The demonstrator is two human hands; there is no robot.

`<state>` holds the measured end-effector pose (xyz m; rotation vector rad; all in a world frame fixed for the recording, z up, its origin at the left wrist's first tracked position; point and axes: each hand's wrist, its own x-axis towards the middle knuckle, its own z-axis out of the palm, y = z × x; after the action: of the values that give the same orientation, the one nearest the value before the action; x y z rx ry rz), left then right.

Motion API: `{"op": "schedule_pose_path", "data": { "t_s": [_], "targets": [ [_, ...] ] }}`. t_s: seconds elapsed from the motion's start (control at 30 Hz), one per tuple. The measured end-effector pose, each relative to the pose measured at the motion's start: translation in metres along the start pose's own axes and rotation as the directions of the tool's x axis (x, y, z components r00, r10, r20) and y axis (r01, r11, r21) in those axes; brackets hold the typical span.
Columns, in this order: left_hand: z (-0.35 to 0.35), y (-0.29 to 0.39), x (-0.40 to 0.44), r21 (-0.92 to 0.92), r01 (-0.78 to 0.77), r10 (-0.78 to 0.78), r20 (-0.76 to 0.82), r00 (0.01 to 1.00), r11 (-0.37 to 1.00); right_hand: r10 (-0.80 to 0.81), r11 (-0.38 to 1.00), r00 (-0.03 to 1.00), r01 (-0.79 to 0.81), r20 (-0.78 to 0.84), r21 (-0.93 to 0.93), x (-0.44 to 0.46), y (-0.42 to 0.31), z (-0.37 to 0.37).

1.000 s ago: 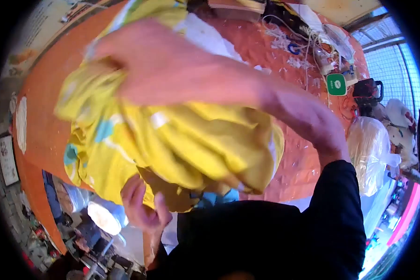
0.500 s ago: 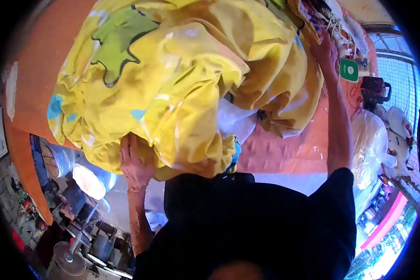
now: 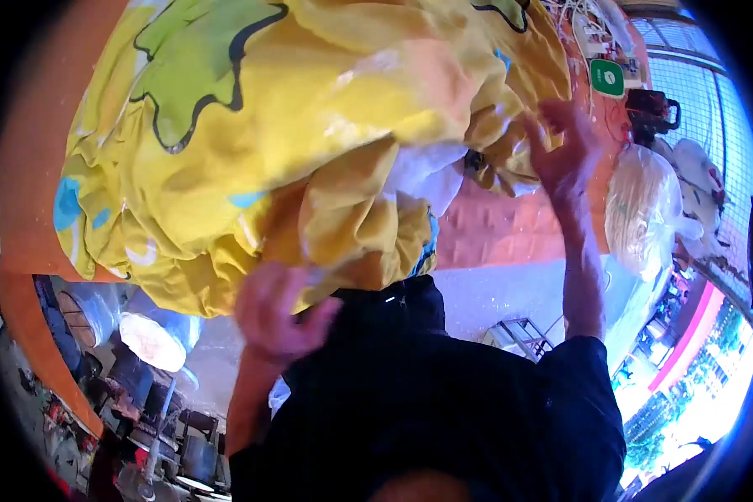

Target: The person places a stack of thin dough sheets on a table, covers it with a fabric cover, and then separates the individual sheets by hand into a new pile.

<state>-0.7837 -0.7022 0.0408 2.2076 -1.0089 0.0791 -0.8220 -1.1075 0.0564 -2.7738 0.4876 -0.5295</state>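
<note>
A large yellow printed cloth [image 3: 309,167], bunched and rumpled like bedding, lies across an orange-red surface. Green shapes with black outlines and small blue patches mark it. Under its folds a white cloth [image 3: 427,171] shows. My left hand [image 3: 278,311], blurred, is at the cloth's near edge with thumb and fingers apart; whether it touches the fabric I cannot tell. My right hand [image 3: 566,149] is beside the cloth's right edge, fingers spread and nothing in them.
Beyond my right hand are a green-topped box [image 3: 607,77], tangled cords, a black case [image 3: 651,110] and a clear plastic bag [image 3: 642,209]. Below left stand a white round container [image 3: 153,339] and several dark pots. A metal frame [image 3: 523,337] is on the floor.
Both hands have come away from where they were on the cloth; my right hand has drawn nearer to me. The cloth's upper part has spread out, and its right side has shifted.
</note>
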Motion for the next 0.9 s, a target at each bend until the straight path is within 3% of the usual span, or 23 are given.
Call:
{"op": "schedule_pose_path", "data": {
  "t_s": [0.03, 0.07, 0.13, 0.17, 0.2, 0.27, 0.33, 0.37, 0.4, 0.43, 0.5, 0.53, 0.57, 0.6, 0.67, 0.7, 0.73, 0.77, 0.8, 0.83, 0.9],
  "targets": [
    [0.009, 0.016, 0.014, -0.12, -0.088, 0.085, -0.031, 0.996, 0.989, -0.032, 0.998, 0.994, 0.027, 0.101, 0.056, -0.017, -0.024, 0.004],
    [0.019, 0.027, 0.024, -0.074, -0.065, 0.07, 0.069, 0.995, 0.995, -0.073, 0.993, 0.979, 0.052, 0.19, 0.11, -0.031, -0.039, 0.013],
    [0.044, 0.026, 0.037, 0.01, -0.036, 0.032, 0.252, 0.967, 0.999, -0.184, 0.982, 0.972, 0.188, 0.144, -0.012, -0.03, -0.049, 0.033],
    [0.055, 0.016, 0.033, -0.002, -0.064, 0.063, 0.214, 0.975, 0.998, -0.239, 0.966, 0.962, 0.249, 0.13, -0.071, -0.028, -0.044, 0.045],
    [0.052, 0.006, 0.03, -0.055, -0.047, 0.059, 0.231, 0.971, 0.997, -0.165, 0.977, 0.978, 0.18, 0.127, -0.111, -0.026, -0.025, 0.062],
    [0.028, -0.019, 0.026, -0.192, 0.045, 0.023, 0.337, 0.941, 0.98, -0.159, 0.954, 0.964, 0.206, 0.212, -0.22, -0.014, -0.001, 0.057],
    [0.006, -0.039, 0.0, -0.352, 0.207, -0.117, 0.26, 0.958, 0.913, -0.157, 0.978, 0.976, 0.174, 0.148, -0.113, -0.001, -0.008, 0.037],
    [0.0, -0.048, -0.02, -0.45, 0.259, -0.247, 0.088, 0.965, 0.854, -0.064, 0.989, 0.974, 0.091, 0.217, -0.116, 0.006, -0.013, 0.013],
    [-0.019, -0.06, -0.024, -0.637, 0.267, -0.274, 0.091, 0.957, 0.723, -0.123, 0.98, 0.99, 0.132, 0.072, -0.15, 0.01, 0.017, 0.007],
    [-0.032, -0.062, -0.022, -0.794, 0.336, -0.359, 0.16, 0.92, 0.507, -0.036, 0.989, 0.999, 0.037, 0.006, -0.146, 0.02, 0.029, -0.019],
    [-0.054, -0.045, -0.011, -0.801, 0.345, -0.248, 0.251, 0.936, 0.49, 0.055, 0.994, 0.987, -0.069, -0.152, -0.088, 0.032, 0.06, -0.066],
    [-0.05, -0.055, -0.023, -0.803, 0.292, -0.173, 0.236, 0.956, 0.52, -0.013, 0.976, 0.976, -0.035, -0.217, -0.216, 0.031, 0.068, -0.081],
    [-0.038, -0.049, -0.016, -0.744, 0.211, 0.014, 0.284, 0.959, 0.633, 0.027, 0.971, 0.984, -0.068, -0.177, -0.229, 0.026, 0.092, -0.085],
    [-0.024, -0.023, -0.005, -0.621, 0.136, 0.097, 0.325, 0.941, 0.772, 0.069, 0.965, 0.989, -0.1, -0.133, -0.242, 0.018, 0.117, -0.078],
    [0.033, -0.001, -0.016, -0.542, 0.223, 0.1, 0.503, 0.858, 0.811, 0.019, 0.824, 0.992, 0.053, 0.122, -0.564, -0.002, 0.14, -0.047],
    [0.058, 0.006, -0.022, -0.46, 0.17, 0.131, 0.553, 0.823, 0.872, -0.004, 0.874, 0.984, 0.09, 0.178, -0.478, -0.031, 0.174, -0.021],
    [0.084, 0.005, -0.044, -0.297, 0.005, 0.168, 0.554, 0.816, 0.955, -0.04, 0.914, 0.973, 0.128, 0.229, -0.385, -0.043, 0.199, -0.001],
    [0.08, 0.014, -0.038, -0.23, -0.084, 0.192, 0.504, 0.842, 0.97, 0.007, 0.939, 0.939, 0.112, 0.343, -0.324, -0.043, 0.188, 0.0],
    [0.075, 0.014, -0.037, -0.228, -0.071, 0.177, 0.492, 0.852, 0.971, 0.045, 0.961, 0.888, 0.087, 0.458, -0.262, -0.052, 0.173, -0.001],
    [0.07, 0.014, -0.036, -0.226, -0.057, 0.162, 0.48, 0.862, 0.972, 0.033, 0.958, 0.954, 0.054, 0.297, -0.281, -0.051, 0.147, -0.001],
    [0.064, 0.004, -0.049, -0.367, 0.164, 0.06, 0.528, 0.847, 0.916, 0.014, 0.956, 0.999, -0.027, -0.047, -0.292, -0.039, 0.066, -0.005]
  ]
}}
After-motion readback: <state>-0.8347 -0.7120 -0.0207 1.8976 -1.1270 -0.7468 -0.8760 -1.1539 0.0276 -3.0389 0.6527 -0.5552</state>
